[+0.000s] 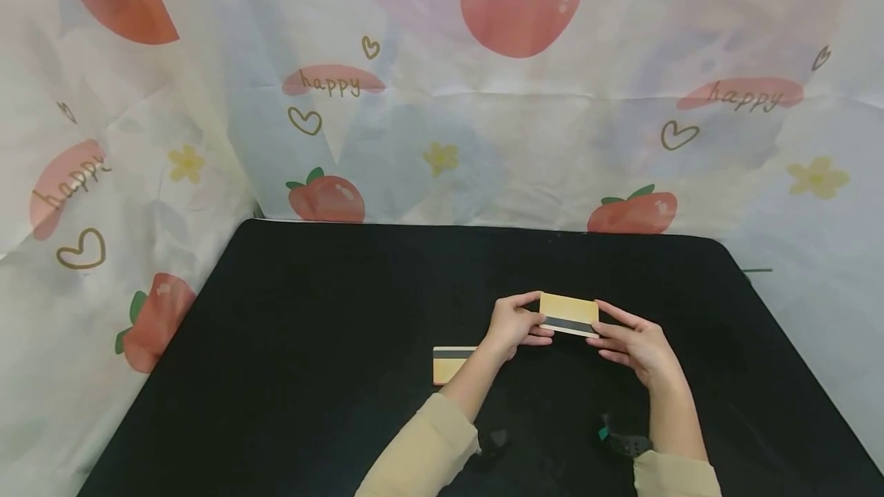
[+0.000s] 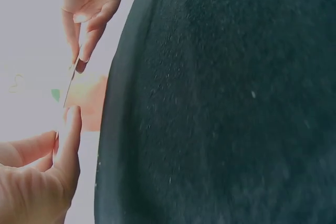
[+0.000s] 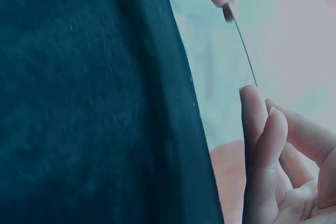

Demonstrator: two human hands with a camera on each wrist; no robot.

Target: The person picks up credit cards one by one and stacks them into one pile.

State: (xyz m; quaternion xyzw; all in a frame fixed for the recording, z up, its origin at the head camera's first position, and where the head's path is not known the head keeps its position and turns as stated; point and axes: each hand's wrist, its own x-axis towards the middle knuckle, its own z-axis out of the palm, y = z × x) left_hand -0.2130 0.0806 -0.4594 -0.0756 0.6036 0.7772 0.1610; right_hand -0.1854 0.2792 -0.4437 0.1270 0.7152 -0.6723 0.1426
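Note:
A yellow magnetic-stripe card (image 1: 568, 313) is held up over the table, its dark stripe running along the lower part. My left hand (image 1: 514, 324) pinches its left end between thumb and fingers. At the other end, my right hand (image 1: 642, 347) pinches the card's right edge. Both wrist views show this card nearly edge-on, as a thin line (image 3: 244, 45) stretched between the two hands. A second yellow card (image 1: 450, 368) lies on the table with its dark stripe toward the top, partly covered by my left forearm.
The black table (image 1: 297, 313) has rounded far corners. Behind and left of it hangs a pale curtain (image 1: 414, 121) printed with fruit, hearts and flowers. A dark wrist device (image 1: 625, 445) with a green spot shows by the right sleeve.

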